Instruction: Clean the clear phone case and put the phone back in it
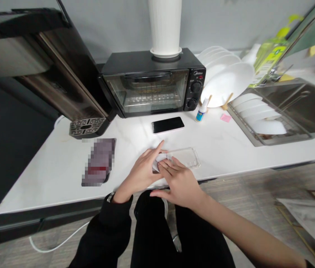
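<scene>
- Down at the near edge of the surface (62, 163), both my hands meet over a small white wipe (158, 162).
- My left hand (142, 173) has its fingers pinched on the wipe, with the index stretched forward.
- My right hand (180, 182) lies flat, fingers straight and close together. The tips rest on the wipe and aren't gripping anything.
- That wipe sits at the left end of a clear case (188, 157), which lies flat on the surface just ahead of my right hand.
- Black phone (168, 124) is lying flat a bit behind the case, not touching it.
- Further back there's an oven (149, 85), with a small bottle (201, 111) and a pink note (225, 117) off to its right.
</scene>
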`<state>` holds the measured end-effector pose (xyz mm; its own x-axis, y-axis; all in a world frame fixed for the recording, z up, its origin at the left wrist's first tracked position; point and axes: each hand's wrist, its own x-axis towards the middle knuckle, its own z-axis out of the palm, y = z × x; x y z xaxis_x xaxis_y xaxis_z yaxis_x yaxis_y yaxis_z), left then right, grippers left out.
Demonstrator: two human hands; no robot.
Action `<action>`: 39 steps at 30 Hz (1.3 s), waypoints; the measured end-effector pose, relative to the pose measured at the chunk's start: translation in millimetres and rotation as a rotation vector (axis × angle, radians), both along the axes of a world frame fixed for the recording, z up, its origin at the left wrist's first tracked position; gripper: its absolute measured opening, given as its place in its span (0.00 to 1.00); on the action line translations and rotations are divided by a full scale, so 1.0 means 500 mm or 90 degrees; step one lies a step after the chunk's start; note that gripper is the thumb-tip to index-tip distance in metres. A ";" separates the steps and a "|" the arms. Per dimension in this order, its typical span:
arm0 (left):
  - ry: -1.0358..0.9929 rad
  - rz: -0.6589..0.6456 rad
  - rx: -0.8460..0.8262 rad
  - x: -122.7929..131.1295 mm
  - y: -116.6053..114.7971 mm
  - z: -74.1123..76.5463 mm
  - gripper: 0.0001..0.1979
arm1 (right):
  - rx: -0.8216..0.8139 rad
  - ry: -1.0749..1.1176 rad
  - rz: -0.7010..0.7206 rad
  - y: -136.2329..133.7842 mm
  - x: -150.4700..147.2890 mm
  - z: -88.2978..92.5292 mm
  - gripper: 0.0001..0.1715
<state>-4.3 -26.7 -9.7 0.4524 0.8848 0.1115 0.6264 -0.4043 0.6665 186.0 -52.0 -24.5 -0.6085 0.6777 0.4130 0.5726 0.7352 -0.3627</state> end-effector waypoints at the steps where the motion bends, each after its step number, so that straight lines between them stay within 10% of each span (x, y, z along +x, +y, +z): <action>1: -0.002 -0.002 -0.001 -0.001 -0.001 0.000 0.53 | -0.017 0.003 0.018 -0.004 0.015 0.003 0.41; 8: 0.026 -0.003 -0.005 0.005 0.001 0.002 0.58 | 0.025 -0.123 -0.056 0.012 0.224 0.020 0.26; 16: 0.014 0.005 -0.015 0.001 0.000 0.002 0.51 | 0.009 -0.027 0.026 0.013 0.019 0.002 0.42; 24: 0.029 -0.020 -0.010 0.004 0.001 0.005 0.57 | 0.017 -0.143 -0.036 0.008 0.242 0.032 0.24; 32: 0.005 -0.018 -0.014 -0.002 -0.001 0.008 0.52 | 0.011 -0.038 0.074 0.019 0.040 0.008 0.44; 39: 0.030 -0.011 -0.025 0.000 -0.003 0.014 0.56 | -0.036 -0.085 0.030 0.002 0.212 0.025 0.27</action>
